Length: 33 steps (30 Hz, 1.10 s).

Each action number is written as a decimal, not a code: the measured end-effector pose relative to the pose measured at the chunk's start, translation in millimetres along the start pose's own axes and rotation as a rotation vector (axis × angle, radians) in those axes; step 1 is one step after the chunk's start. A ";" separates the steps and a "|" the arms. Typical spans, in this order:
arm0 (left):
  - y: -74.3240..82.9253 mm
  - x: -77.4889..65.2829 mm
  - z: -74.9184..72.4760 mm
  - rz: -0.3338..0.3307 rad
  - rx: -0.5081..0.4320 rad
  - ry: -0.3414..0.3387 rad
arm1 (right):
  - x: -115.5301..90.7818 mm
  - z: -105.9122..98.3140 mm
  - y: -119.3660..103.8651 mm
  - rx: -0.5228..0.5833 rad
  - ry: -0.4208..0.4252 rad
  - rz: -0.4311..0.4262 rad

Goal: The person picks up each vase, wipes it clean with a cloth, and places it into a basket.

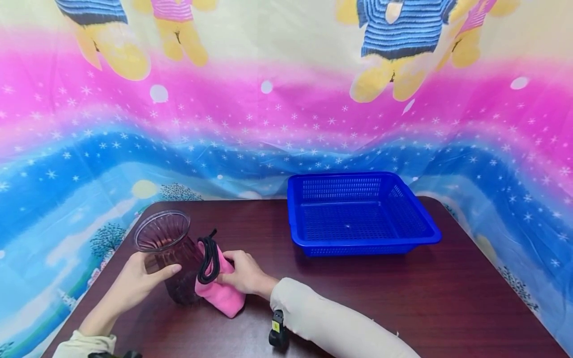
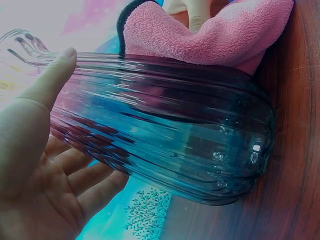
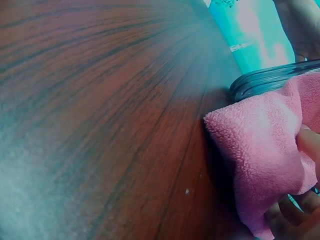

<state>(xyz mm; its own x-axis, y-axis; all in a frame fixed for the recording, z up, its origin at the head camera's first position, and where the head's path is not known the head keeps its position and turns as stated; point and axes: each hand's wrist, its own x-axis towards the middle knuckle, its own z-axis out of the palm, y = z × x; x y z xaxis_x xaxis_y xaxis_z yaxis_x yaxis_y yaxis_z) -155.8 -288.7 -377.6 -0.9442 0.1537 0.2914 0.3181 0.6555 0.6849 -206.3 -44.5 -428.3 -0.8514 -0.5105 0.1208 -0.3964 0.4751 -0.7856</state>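
A ribbed, purple-tinted clear glass vase [image 1: 180, 289] with a flared rim stands at the left of the table. My left hand [image 1: 134, 284] grips it below the rim, thumb on the near side and fingers behind the glass. Against the vase's right side, my right hand [image 1: 245, 273] holds a folded pink cloth [image 1: 226, 299] with black edging. The left wrist view has the cloth [image 2: 200, 37] along the side of the vase [image 2: 200, 135]. In the right wrist view, fingers [image 3: 310, 142] press into the fluffy cloth, and it hides most of the vase [image 3: 265, 85].
A blue plastic basket [image 1: 367, 242] with perforated sides sits at the back right of the dark wood table [image 1: 403, 293]. Behind the table hangs a printed curtain [image 1: 250, 109] with cartoon bears and snowflakes. Black straps with small devices [image 1: 278, 328] are on the wrists.
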 end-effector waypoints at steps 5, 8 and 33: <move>-1.8 -0.3 1.5 0.000 -0.009 0.006 | -0.2 0.9 3.9 -0.007 0.001 0.000; -3.1 -0.6 2.2 -0.005 -0.005 0.013 | 0.0 2.0 6.7 -0.008 0.008 0.000; 24.3 -11.2 14.4 -0.297 0.255 0.116 | 0.1 5.1 11.3 0.014 0.006 0.043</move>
<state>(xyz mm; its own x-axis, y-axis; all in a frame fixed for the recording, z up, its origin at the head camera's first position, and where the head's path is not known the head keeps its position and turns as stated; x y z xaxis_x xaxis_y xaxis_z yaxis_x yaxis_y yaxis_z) -138.6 -263.8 -373.9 -0.9712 -0.1446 0.1894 -0.0120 0.8235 0.5672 -209.1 -42.8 -440.3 -0.8698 -0.4851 0.0901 -0.3540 0.4865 -0.7987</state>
